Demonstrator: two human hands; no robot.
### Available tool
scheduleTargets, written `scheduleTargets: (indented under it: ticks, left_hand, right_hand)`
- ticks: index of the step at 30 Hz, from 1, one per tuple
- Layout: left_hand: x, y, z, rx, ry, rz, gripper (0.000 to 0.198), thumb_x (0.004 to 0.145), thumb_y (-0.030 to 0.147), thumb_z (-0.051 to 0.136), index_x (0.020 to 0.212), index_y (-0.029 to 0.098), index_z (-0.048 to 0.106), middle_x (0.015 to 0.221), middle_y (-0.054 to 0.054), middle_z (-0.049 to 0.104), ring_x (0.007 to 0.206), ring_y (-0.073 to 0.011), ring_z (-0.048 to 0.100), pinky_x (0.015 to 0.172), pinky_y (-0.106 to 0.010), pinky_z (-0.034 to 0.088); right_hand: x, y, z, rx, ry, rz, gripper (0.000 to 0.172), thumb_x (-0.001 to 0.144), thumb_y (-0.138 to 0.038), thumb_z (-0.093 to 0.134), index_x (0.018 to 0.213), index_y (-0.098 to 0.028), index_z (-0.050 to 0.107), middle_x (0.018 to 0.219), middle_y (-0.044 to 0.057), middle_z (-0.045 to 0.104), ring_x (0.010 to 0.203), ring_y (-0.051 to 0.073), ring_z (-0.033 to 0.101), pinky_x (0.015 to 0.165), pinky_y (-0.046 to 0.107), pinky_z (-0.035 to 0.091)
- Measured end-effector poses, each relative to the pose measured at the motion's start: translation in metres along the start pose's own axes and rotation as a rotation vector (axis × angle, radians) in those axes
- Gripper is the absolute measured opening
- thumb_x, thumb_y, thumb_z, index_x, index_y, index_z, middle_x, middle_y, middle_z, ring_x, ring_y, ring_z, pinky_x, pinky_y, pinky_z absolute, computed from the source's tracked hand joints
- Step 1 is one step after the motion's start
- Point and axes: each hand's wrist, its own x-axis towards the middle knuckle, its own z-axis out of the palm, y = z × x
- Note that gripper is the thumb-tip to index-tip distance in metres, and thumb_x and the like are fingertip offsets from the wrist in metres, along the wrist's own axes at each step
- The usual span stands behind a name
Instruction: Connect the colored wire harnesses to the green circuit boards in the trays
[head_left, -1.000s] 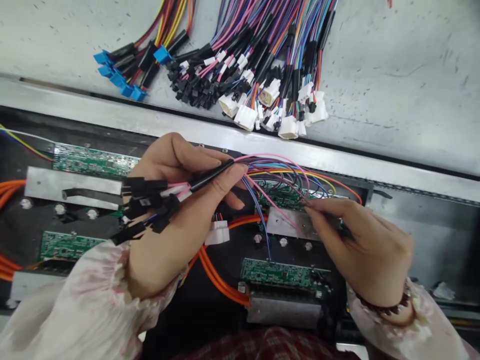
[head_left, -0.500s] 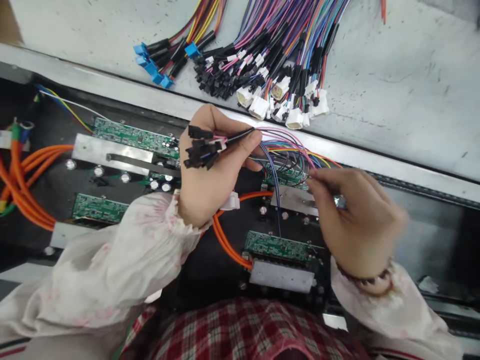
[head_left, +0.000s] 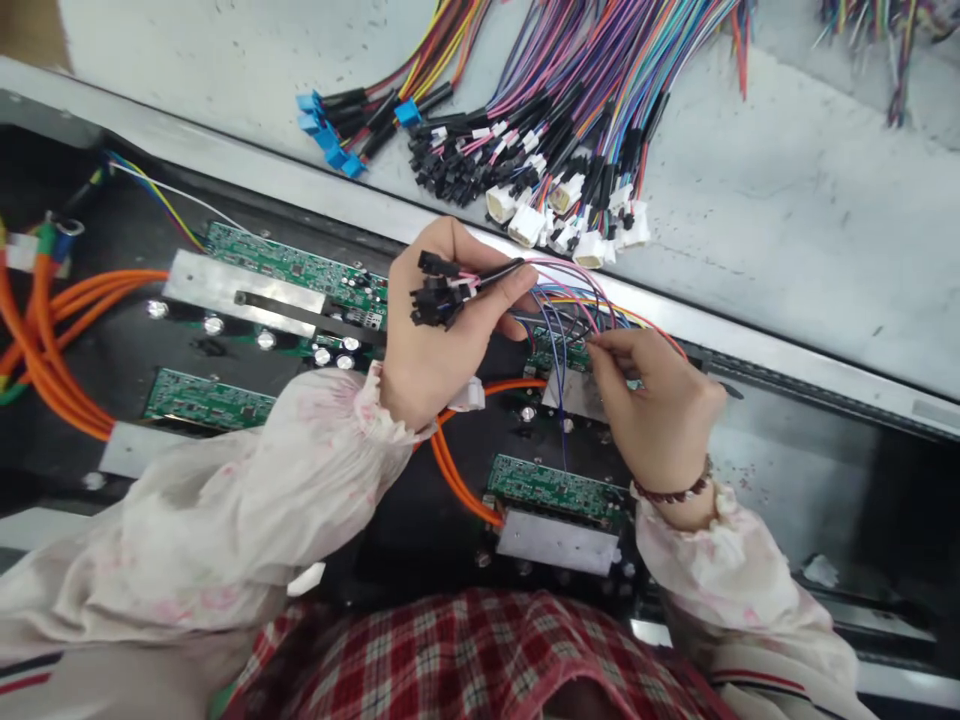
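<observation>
My left hand (head_left: pixel 442 330) is closed round a wire harness, its thumb pressed on a black sleeved stretch. Small black connectors (head_left: pixel 439 295) of the harness lie over the back of that hand. From its fingers, thin pink, blue and purple wires (head_left: pixel 574 275) arch to the right. My right hand (head_left: pixel 652 400) pinches some of these wires between thumb and fingertips; the exact strands are hard to make out. Below the hands sits a green circuit board (head_left: pixel 555 490) with a metal plate (head_left: pixel 559 542). A second metal plate (head_left: pixel 577 393) is partly covered by my right hand.
On the light ledge beyond lie bundled harnesses with white connectors (head_left: pixel 527 226) and blue connectors (head_left: pixel 330 140). Thick orange cables (head_left: pixel 56 345) curve at the left beside another circuit board (head_left: pixel 292 262). A raised metal rim (head_left: pixel 337 197) runs between ledge and black tray.
My right hand has moved left, closer to my left hand, along the wires. My left hand keeps its hold. The whole view has shifted slightly.
</observation>
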Motion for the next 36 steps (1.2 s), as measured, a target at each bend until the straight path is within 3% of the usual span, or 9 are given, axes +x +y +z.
scheduleTargets:
  ticks: [4,10,17,22,25,29,31,36]
  left_hand:
    - [-0.001,0.004,0.001,0.044,0.015,0.010,0.026,0.080,0.016,0.081,0.074,0.019,0.055,0.070,0.002,0.072,0.049,-0.0117,0.066,0.041,-0.019,0.052]
    - [-0.001,0.009,0.002,0.129,0.015,-0.013,0.029,0.080,0.025,0.082,0.073,0.019,0.054,0.071,0.002,0.072,0.047,-0.0114,0.065,0.040,-0.020,0.052]
    - [-0.001,0.011,0.002,0.096,0.021,-0.019,0.028,0.079,0.019,0.082,0.072,0.019,0.055,0.067,0.002,0.071,0.047,-0.0118,0.065,0.039,-0.019,0.051]
    - [-0.001,0.013,0.002,0.091,0.017,-0.044,0.033,0.077,0.031,0.085,0.072,0.021,0.054,0.066,0.001,0.071,0.046,-0.0135,0.064,0.038,-0.024,0.052]
    - [-0.001,0.010,0.001,0.088,0.005,-0.044,0.033,0.077,0.030,0.085,0.072,0.022,0.054,0.067,0.002,0.071,0.046,-0.0138,0.064,0.039,-0.025,0.053]
    - [-0.001,0.006,0.001,0.087,0.015,-0.022,0.031,0.078,0.031,0.084,0.074,0.024,0.055,0.070,0.002,0.071,0.055,-0.0160,0.068,0.042,-0.027,0.056]
    - [-0.001,0.005,0.002,0.091,0.017,-0.008,0.030,0.078,0.031,0.084,0.073,0.024,0.055,0.069,0.002,0.070,0.056,-0.0163,0.068,0.043,-0.028,0.057]
    - [0.000,0.005,0.004,0.068,-0.006,0.045,0.033,0.076,0.032,0.086,0.072,0.025,0.054,0.074,0.001,0.069,0.061,-0.0177,0.070,0.040,-0.028,0.057]
  right_hand:
    - [0.000,0.000,0.002,-0.016,0.009,0.002,0.009,0.093,-0.023,0.060,0.092,-0.023,0.070,0.082,-0.001,0.074,0.072,0.012,0.070,0.065,0.022,0.052]
    - [0.001,-0.002,-0.001,-0.003,-0.019,0.016,0.009,0.093,-0.023,0.060,0.093,-0.022,0.069,0.083,-0.001,0.074,0.072,0.012,0.070,0.064,0.023,0.051]
    - [0.002,-0.002,0.000,-0.004,-0.030,0.005,0.010,0.093,-0.023,0.060,0.093,-0.022,0.069,0.084,-0.001,0.074,0.073,0.012,0.070,0.065,0.023,0.051]
    - [0.001,-0.004,-0.002,0.002,-0.067,0.002,0.008,0.093,-0.022,0.060,0.095,-0.021,0.068,0.086,-0.001,0.074,0.075,0.013,0.070,0.066,0.024,0.050]
    - [-0.002,-0.013,-0.009,-0.014,-0.058,0.020,0.011,0.092,-0.025,0.063,0.101,-0.020,0.066,0.088,0.002,0.072,0.077,0.015,0.068,0.070,0.027,0.051]
    - [-0.006,-0.024,-0.024,-0.053,-0.250,-0.080,0.013,0.092,-0.027,0.060,0.087,-0.017,0.066,0.083,0.007,0.063,0.080,0.022,0.061,0.072,0.036,0.050]
    - [-0.006,-0.024,-0.032,-0.052,-0.286,-0.082,0.014,0.093,-0.024,0.058,0.084,-0.017,0.065,0.083,0.007,0.061,0.079,0.020,0.060,0.071,0.035,0.049]
    - [0.000,-0.013,-0.028,-0.024,-0.006,0.001,0.004,0.092,-0.019,0.062,0.093,-0.019,0.066,0.083,0.001,0.070,0.076,0.014,0.066,0.068,0.026,0.050]
